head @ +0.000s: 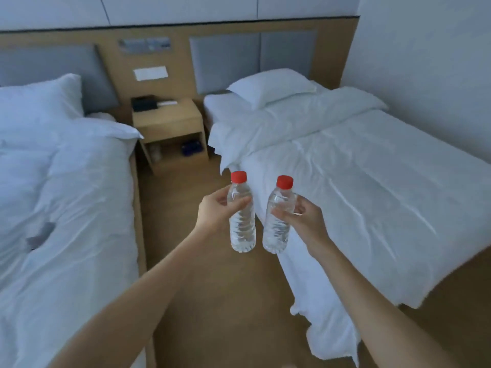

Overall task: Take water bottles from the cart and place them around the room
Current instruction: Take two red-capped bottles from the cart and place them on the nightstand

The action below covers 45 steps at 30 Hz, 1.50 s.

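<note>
Clear bottles (242, 224) with red caps (238, 177), white beds (358, 181), tan wooden nightstand (170, 120).

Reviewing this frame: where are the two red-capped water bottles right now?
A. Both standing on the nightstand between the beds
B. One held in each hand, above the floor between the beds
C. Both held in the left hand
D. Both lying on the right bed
B: the left hand holds one water bottle and the right hand holds the other bottle, both upright above the wooden floor.
</note>
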Available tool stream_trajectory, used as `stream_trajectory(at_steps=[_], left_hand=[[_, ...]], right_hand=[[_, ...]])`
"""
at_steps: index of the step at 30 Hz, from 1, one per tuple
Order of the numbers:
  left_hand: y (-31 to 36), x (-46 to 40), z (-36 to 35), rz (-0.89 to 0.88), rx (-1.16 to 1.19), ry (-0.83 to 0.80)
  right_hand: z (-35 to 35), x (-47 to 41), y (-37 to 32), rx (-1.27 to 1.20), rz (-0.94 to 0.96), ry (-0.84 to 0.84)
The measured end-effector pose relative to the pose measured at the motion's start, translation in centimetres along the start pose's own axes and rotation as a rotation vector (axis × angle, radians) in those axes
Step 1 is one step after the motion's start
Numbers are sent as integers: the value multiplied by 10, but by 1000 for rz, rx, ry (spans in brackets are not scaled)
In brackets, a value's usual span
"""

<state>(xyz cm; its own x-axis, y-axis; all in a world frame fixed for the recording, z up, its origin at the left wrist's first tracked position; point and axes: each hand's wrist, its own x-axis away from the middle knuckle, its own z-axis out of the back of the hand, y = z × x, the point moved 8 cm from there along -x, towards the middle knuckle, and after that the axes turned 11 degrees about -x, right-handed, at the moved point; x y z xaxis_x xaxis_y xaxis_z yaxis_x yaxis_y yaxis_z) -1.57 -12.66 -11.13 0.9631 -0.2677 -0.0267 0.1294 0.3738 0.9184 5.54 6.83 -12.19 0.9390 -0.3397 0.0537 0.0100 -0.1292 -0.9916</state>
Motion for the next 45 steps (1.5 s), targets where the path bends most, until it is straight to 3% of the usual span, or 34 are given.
stream_trajectory(at_steps=[11,18,34,45], left_hand=[[-79,-184,176,85,-6,413],[-98,-330,251,149,10,539],[-227,-650,408,174,-43,485],[-272,-862,450,180,-41,393]], right_hand=[[-221,-232,21,10,-3,-373],[-314,-395,0,25,1,-426],[-523,-690,53,92,-75,-409],[-592,-892,77,91,-112,-328]])
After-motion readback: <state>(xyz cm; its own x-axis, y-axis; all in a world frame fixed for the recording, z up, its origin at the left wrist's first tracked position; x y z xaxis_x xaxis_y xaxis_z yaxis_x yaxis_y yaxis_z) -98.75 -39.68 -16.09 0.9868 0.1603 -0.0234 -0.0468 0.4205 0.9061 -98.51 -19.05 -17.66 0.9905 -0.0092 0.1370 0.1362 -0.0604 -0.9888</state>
